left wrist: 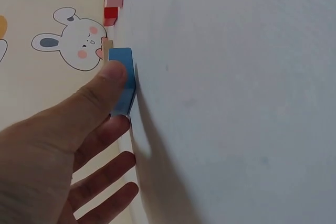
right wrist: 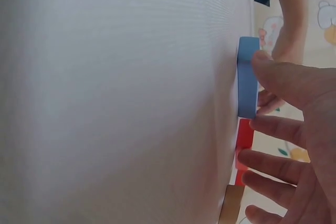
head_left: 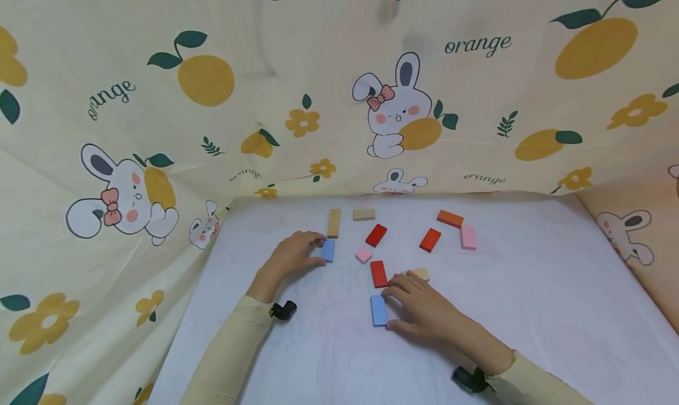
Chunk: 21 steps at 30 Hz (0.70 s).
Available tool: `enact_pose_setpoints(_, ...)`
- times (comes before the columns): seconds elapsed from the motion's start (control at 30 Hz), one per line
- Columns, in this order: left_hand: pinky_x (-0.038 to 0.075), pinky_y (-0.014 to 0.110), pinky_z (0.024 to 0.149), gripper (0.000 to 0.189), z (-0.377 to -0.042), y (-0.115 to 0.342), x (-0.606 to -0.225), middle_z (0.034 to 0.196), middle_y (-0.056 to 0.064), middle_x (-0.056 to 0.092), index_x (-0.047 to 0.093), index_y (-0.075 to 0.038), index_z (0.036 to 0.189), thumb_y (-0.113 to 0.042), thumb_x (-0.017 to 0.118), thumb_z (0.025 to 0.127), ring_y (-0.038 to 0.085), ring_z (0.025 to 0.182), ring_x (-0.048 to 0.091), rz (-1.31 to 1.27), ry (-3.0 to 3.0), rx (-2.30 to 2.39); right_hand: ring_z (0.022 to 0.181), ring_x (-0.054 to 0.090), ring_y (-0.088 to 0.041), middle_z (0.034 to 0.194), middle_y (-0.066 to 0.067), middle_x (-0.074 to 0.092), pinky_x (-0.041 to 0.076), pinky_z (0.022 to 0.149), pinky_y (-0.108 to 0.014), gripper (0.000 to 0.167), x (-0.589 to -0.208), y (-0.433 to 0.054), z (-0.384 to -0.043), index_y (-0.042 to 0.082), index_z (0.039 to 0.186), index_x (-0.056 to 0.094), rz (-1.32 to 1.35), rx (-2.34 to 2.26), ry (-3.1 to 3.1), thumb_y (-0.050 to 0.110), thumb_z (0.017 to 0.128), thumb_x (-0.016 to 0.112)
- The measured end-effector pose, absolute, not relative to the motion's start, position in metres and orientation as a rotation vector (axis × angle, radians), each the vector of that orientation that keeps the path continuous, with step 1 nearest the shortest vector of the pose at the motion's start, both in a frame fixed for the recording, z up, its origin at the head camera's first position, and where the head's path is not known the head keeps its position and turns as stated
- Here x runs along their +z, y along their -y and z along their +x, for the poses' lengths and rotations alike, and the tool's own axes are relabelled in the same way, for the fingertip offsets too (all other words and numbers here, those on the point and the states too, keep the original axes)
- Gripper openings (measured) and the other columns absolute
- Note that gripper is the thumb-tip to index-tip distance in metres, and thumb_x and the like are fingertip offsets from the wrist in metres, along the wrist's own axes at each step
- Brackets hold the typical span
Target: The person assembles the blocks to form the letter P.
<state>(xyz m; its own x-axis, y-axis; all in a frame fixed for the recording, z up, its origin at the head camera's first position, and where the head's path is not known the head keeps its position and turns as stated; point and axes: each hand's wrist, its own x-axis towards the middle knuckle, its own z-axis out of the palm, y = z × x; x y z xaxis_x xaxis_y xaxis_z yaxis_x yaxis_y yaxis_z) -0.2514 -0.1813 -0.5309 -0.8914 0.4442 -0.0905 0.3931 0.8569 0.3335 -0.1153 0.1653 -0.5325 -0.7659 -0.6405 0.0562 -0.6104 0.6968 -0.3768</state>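
Observation:
On the left side of the table, my left hand [head_left: 292,256] pinches a blue block [head_left: 328,251] between thumb and index finger. In the left wrist view the thumb covers part of that blue block [left wrist: 122,80], and the other fingers are spread apart. Nearer the front, my right hand [head_left: 424,305] holds a second blue block [head_left: 379,310] by its two ends, with thumb and index finger. The right wrist view shows this blue block [right wrist: 248,77] beside the thumb tip. A tan block [head_left: 421,274] lies partly hidden behind the right hand's fingers.
A red block [head_left: 379,274] and a small pink block [head_left: 363,255] lie between the hands. Farther back are tan blocks [head_left: 333,223], another red block [head_left: 376,235], an orange block [head_left: 450,219] and a pink block [head_left: 468,237]. A patterned cloth [head_left: 318,69] hangs behind the white table [head_left: 530,305].

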Motion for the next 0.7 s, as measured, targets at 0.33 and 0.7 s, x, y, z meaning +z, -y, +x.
enact_pose_setpoints(0.33, 0.056, 0.045, 0.106, 0.064, -0.2504, 0.1733, -0.5299, 0.125, -0.003, 0.074, 0.068, -0.015, 0.141, -0.044, 0.090, 0.088, 0.023, 0.121, 0.065, 0.633, -2.883, 0.464, 0.143, 0.051, -0.034, 0.143, -0.008, 0.061, 0.030, 0.127, -0.060, 0.063, -0.5320, -0.1641, -0.1153, 0.014, 0.139, 0.066, -1.042, -0.568, -2.823, 0.046, 0.089, 0.088)
enact_pose_setpoints(0.7, 0.057, 0.044, 0.103, 0.063, -0.2496, 0.1740, -0.5339, 0.123, -0.003, 0.074, 0.068, -0.016, 0.141, -0.042, 0.090, 0.088, 0.022, 0.119, 0.066, 0.656, -2.920, 0.509, 0.139, 0.054, -0.033, 0.138, -0.006, 0.063, 0.032, 0.127, -0.060, 0.061, -0.5338, -0.1636, -0.1149, 0.014, 0.137, 0.067, -1.067, -0.568, -2.835, 0.044, 0.088, 0.088)
